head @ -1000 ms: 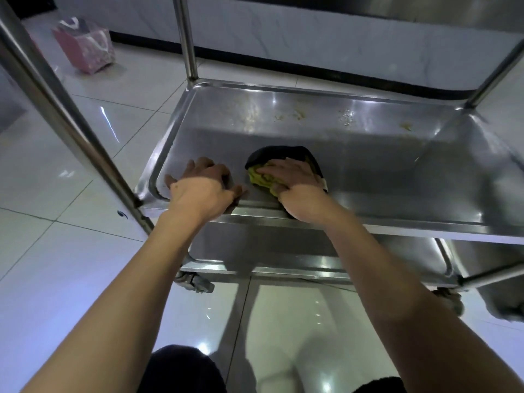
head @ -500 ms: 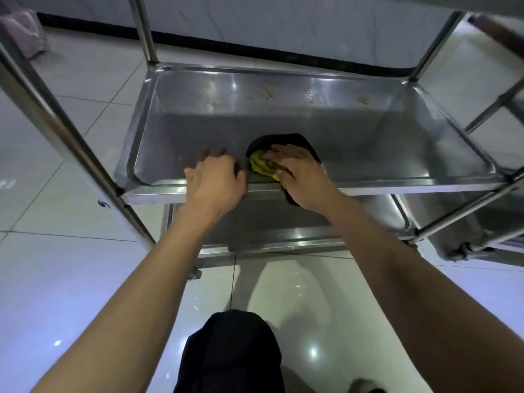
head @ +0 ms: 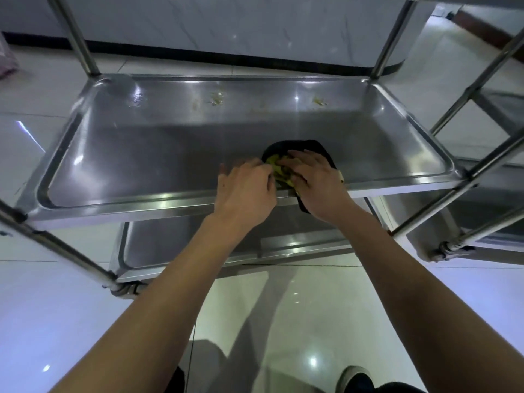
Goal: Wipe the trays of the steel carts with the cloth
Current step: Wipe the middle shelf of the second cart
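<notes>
I am looking down at the middle tray (head: 141, 154) of a steel cart, with both bare forearms reaching in from the bottom of the view. The cloth (head: 283, 171), yellow-green against a dark layer, sits bunched at the tray's near rim, right of centre, and most of it is hidden under my hands. My right hand (head: 317, 182) lies over it with fingers bent down onto the fabric; my left hand (head: 245, 191) is just beside it, fingertips curled into the cloth's left edge, though motion blur softens both hands. Yellowish smears (head: 217, 99) dot the tray's far side. A lower tray (head: 175, 245) shows beneath, partly covered by my arms. A second cart (head: 467, 222) is cut off at right
</notes>
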Motion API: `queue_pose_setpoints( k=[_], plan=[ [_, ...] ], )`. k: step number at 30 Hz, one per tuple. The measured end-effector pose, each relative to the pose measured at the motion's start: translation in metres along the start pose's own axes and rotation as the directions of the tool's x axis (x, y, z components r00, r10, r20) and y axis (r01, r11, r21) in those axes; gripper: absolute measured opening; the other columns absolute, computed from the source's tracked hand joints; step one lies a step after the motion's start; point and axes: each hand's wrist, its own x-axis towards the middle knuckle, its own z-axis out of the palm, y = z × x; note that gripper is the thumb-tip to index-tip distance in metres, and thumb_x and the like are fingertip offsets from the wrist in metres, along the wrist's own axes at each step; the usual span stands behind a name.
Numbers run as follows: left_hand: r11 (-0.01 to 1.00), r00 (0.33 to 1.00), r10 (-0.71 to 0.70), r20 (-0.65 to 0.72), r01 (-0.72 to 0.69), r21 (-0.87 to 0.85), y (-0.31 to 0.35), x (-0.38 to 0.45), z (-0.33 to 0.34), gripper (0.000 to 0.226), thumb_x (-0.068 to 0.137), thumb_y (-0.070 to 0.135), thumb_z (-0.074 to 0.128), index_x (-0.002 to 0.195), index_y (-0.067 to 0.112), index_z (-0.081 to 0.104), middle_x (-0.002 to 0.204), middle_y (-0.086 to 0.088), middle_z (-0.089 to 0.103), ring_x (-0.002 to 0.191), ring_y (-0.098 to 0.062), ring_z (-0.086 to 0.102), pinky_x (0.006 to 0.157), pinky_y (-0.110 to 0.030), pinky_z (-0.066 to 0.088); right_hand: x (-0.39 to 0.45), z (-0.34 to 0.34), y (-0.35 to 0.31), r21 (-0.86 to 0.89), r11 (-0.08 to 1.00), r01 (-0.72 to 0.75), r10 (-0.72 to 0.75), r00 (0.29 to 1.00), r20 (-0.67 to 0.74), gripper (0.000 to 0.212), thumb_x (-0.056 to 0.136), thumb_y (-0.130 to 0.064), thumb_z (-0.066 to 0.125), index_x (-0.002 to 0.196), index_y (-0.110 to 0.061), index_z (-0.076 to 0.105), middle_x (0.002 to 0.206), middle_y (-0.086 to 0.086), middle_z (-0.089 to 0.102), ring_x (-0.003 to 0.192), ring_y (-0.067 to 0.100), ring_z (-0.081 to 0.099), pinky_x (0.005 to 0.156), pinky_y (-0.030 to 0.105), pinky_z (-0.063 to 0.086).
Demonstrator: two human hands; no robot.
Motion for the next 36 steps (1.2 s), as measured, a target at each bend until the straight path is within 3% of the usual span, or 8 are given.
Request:
queue_pose_setpoints(
  k=[4, 13, 18, 23, 26, 32, 36],
  plan=[
    [1.000, 1.000, 0.010, -0.006, -0.010, 0.008, 0.019, 0.013, 0.014, 0.025, 0.097, 0.029, 0.046, 0.106, 0.023, 0.068, 0.115, 0.003, 0.063, 0.112, -0.027, 0.056, 0.100, -0.049, 0.043, 0.000, -0.002, 0.020, 0.042, 0.998, -0.054, 0.055, 0.998, -0.025, 0.040, 0.099, -0.019, 0.049, 0.136, -0.028, 0.061, 0.151, -0.003, 0.048, 0.142, 0.026, 0.036, 0.112, 0.047, 0.036],
    [0.999, 0.997, -0.027, 0.071, 0.024, 0.039, 0.065, 0.037, 0.030, 0.024, 0.097, 0.033, 0.047, 0.109, 0.030, 0.067, 0.115, 0.002, 0.062, 0.111, -0.029, 0.057, 0.094, -0.046, 0.044, -0.009, -0.030, 0.092, 0.095, 0.980, -0.173, 0.180, 0.981, -0.068, 0.035, 0.100, -0.026, 0.051, 0.131, -0.034, 0.063, 0.150, -0.010, 0.049, 0.144, 0.020, 0.034, 0.112, 0.049, 0.034],
    [0.995, 0.989, -0.079, 0.125, 0.070, 0.073, 0.082, 0.049, 0.040, 0.025, 0.096, 0.040, 0.050, 0.113, 0.036, 0.068, 0.125, 0.001, 0.060, 0.119, -0.031, 0.054, 0.103, -0.048, 0.044, -0.014, -0.053, 0.155, 0.076, 0.953, -0.293, 0.298, 0.952, -0.076, 0.037, 0.100, -0.029, 0.052, 0.136, -0.037, 0.059, 0.151, -0.012, 0.047, 0.145, 0.017, 0.032, 0.116, 0.049, 0.029],
    [0.996, 0.999, -0.047, 0.027, 0.044, 0.071, 0.076, 0.042, 0.047, 0.020, 0.093, 0.039, 0.057, 0.108, 0.034, 0.070, 0.120, 0.006, 0.061, 0.109, -0.027, 0.059, 0.096, -0.046, 0.048, -0.017, -0.074, 0.211, 0.024, 0.899, -0.438, 0.438, 0.892, -0.113, 0.043, 0.098, -0.023, 0.052, 0.139, -0.035, 0.057, 0.152, -0.011, 0.045, 0.145, 0.019, 0.031, 0.118, 0.038, 0.026],
    [0.997, 0.999, -0.041, 0.030, 0.039, 0.074, 0.077, 0.044, 0.046, 0.018, 0.093, 0.039, 0.058, 0.106, 0.033, 0.070, 0.122, 0.007, 0.060, 0.108, -0.027, 0.060, 0.094, -0.046, 0.049, -0.018, -0.089, 0.236, 0.003, 0.837, -0.547, 0.544, 0.831, -0.117, 0.051, 0.094, -0.017, 0.051, 0.143, -0.032, 0.053, 0.156, -0.010, 0.041, 0.146, 0.022, 0.030, 0.117, 0.046, 0.030],
    [0.996, 1.000, 0.006, 0.018, -0.007, 0.090, 0.076, 0.041, 0.045, 0.022, 0.095, 0.036, 0.057, 0.110, 0.032, 0.072, 0.125, 0.005, 0.063, 0.110, -0.029, 0.060, 0.096, -0.047, 0.049, -0.021, -0.088, 0.225, -0.014, 0.826, -0.564, 0.558, 0.820, -0.124, 0.055, 0.091, -0.014, 0.051, 0.143, -0.034, 0.053, 0.156, -0.010, 0.040, 0.146, 0.023, 0.029, 0.114, 0.050, 0.032],
    [0.997, 0.998, 0.042, 0.051, -0.046, 0.063, 0.067, 0.041, 0.040, 0.027, 0.097, 0.033, 0.055, 0.118, 0.035, 0.072, 0.131, 0.006, 0.062, 0.116, -0.030, 0.060, 0.099, -0.046, 0.048, -0.026, -0.076, 0.191, -0.030, 0.847, -0.531, 0.525, 0.844, -0.108, 0.048, 0.096, -0.023, 0.049, 0.139, -0.043, 0.053, 0.153, -0.017, 0.042, 0.143, 0.022, 0.030, 0.111, 0.045, 0.030]
  ],
)
